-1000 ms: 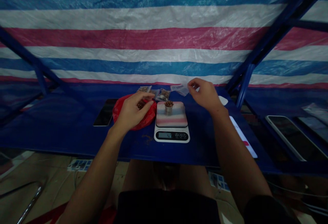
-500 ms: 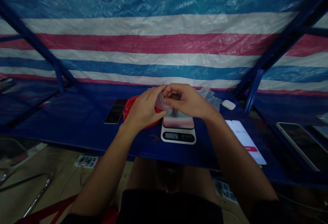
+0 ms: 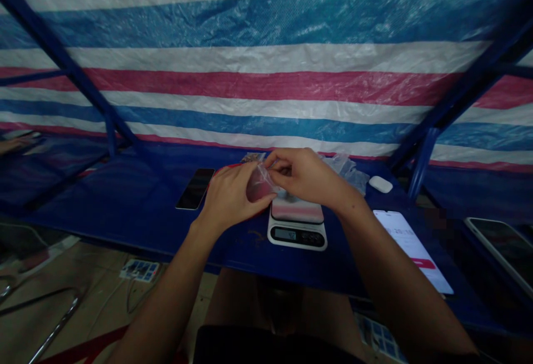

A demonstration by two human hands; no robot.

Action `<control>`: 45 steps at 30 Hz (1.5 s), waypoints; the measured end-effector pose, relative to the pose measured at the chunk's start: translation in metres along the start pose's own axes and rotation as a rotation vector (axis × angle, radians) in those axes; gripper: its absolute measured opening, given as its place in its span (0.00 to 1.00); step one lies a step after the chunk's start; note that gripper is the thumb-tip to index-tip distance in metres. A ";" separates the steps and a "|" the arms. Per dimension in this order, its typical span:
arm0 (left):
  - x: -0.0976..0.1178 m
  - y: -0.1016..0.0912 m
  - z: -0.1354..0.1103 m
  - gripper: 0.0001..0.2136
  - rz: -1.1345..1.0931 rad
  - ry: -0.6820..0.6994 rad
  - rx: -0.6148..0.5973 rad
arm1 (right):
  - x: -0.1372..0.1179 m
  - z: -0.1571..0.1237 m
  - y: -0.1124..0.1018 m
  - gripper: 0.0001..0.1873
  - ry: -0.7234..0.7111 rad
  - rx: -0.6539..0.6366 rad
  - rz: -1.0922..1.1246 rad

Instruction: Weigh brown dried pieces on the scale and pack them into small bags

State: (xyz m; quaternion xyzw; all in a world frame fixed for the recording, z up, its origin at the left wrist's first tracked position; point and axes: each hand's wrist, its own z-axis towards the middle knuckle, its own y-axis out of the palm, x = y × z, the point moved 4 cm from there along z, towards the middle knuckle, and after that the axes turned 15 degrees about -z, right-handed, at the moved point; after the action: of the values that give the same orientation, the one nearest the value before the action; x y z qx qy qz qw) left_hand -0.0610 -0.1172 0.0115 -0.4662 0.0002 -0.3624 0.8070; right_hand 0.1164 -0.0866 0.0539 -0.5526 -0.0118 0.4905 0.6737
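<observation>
L hand and R hand brought close, fingertips pinching small clear plastic bag from both sides; bag held just above digital scale, contents unclear. Loose clear bags left behind R hand; phone beside L hand; earbud case further right.

You're in a makeshift work stall: a striped tarp hangs behind a blue metal rack, with a scale and phones laid out on its blue shelf.
</observation>
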 end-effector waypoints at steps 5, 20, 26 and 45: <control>0.009 -0.003 -0.001 0.33 -0.045 0.046 0.071 | -0.009 0.003 0.001 0.09 0.018 0.009 -0.114; -0.010 -0.005 -0.010 0.30 -0.301 -0.091 0.028 | 0.062 -0.048 -0.013 0.17 0.211 0.201 -0.215; -0.011 0.010 -0.010 0.31 -0.512 -0.122 -0.094 | 0.081 -0.059 0.012 0.20 0.271 0.087 -0.321; -0.013 0.020 -0.008 0.29 -0.522 -0.196 -0.240 | 0.041 -0.033 0.007 0.13 0.060 -0.058 -0.075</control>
State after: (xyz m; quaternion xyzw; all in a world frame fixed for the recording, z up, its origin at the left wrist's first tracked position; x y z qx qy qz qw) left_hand -0.0619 -0.1093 -0.0121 -0.5751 -0.1547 -0.5085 0.6219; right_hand 0.1514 -0.0836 0.0147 -0.5853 -0.0266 0.4478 0.6754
